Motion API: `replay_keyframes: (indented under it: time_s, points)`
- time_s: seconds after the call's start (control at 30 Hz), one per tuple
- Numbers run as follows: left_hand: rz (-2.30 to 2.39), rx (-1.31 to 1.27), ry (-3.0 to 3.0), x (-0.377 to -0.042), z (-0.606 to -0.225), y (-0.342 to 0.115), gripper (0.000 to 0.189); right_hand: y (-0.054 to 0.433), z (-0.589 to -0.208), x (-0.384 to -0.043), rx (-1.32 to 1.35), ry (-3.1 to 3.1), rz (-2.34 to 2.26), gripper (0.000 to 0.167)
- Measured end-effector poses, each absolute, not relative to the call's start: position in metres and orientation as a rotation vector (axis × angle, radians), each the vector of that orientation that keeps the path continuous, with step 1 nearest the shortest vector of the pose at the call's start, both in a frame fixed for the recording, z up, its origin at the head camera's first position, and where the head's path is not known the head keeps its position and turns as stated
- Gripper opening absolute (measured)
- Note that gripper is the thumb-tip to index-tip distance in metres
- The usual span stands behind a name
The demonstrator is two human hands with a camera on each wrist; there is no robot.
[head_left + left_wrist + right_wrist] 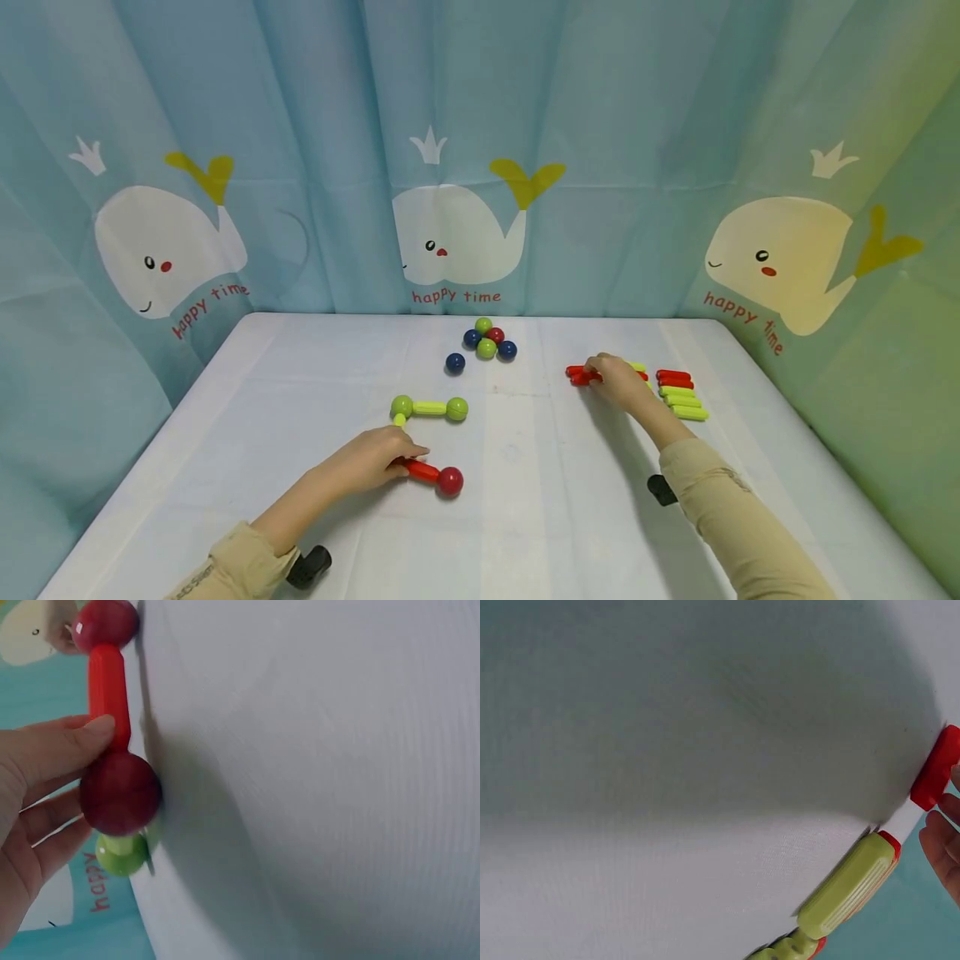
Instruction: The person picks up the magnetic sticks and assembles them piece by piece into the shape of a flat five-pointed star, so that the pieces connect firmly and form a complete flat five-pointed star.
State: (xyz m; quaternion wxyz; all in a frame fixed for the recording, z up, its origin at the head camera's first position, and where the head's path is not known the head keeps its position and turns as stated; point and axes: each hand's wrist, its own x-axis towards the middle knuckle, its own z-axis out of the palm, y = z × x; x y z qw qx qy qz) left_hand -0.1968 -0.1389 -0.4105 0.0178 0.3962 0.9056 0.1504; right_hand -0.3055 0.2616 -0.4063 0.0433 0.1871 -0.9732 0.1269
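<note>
In the head view my left hand (367, 462) pinches a red rod (422, 471) with a red ball (449, 482) on its right end. The left wrist view shows a second red ball (120, 793) on the rod's other end, beside my fingers, with a green ball (121, 856) behind it. Just beyond that hand, a light green rod (430, 408) joins two green balls; a short green piece (400, 420) runs from the left ball toward my hand. On the right, my right hand (618, 382) pinches a short red rod (936, 769) among other rods.
Several loose blue, green and red balls (486, 348) sit near the table's back edge. Right of my right hand lies a row of red and green rods (681, 396). A blue curtain (630, 125) printed with whales hangs around the white table (540, 517).
</note>
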Motion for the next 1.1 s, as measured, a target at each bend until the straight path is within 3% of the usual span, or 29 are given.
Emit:
replay_keyframes:
  time_s: [0.4, 1.1]
  points:
    - [0.581, 1.090, 2.899, -0.176, -0.417, -0.101, 0.034, 0.260, -0.411, -0.305, 0.606, -3.050, 0.305, 0.017]
    - [0.675, 0.985, 2.861, -0.177, -0.416, -0.093, 0.026, 0.225, -0.410, -0.275, 0.859, -2.937, 0.554, 0.020]
